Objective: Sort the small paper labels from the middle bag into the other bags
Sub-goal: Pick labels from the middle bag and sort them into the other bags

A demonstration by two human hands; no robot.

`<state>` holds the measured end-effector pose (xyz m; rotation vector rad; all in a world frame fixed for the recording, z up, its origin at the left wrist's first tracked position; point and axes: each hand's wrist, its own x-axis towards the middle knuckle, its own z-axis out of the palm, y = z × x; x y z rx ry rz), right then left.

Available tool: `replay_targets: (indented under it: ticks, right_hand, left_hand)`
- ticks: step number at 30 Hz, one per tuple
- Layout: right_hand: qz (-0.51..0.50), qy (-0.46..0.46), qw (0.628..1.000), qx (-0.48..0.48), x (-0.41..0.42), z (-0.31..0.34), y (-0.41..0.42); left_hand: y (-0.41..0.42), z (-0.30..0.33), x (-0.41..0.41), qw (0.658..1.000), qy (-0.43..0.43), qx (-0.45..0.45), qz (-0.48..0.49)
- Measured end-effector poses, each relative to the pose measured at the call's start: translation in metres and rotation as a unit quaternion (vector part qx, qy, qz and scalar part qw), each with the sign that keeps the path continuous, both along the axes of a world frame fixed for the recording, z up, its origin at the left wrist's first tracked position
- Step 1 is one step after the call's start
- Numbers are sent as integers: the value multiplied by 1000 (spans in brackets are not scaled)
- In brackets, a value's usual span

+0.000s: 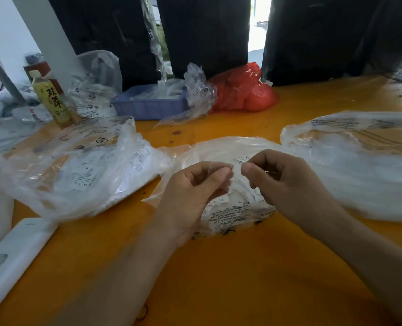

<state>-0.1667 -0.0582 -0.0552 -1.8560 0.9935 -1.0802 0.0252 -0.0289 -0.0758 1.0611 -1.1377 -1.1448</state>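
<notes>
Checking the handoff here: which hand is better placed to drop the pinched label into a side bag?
Probably the right hand: its fingers seem to pinch the label, and the right bag lies beside it.

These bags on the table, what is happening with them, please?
A person is sorting small paper labels. Both hands are over the middle bag: the left hand and the right hand pinch a small label between their fingertips. The left bag and the right bag lie open on either side, on the orange table.
</notes>
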Motion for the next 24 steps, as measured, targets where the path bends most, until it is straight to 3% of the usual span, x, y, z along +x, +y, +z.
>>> replay_targets:
  ticks: [6,11,16,20,24]
  right_hand:
    - [10,24,1000,6,4,-6,1]
    - [-56,29,997,-33,4,-5,-4]
    - [-62,-1,998,-20,3,-3,-9]
    - [-33,43,998,-44,9,-1,-11]
    - [-80,81,993,-23,8,-9,-23]
  left_hand:
    - [2,5,-2,997,80,21,5]
    - [4,9,-1,996,70,50,12]
    - [5,14,4,998,34,57,15]
    - [7,15,5,999,7,41,17]
    - [2,16,12,988,134,45,56]
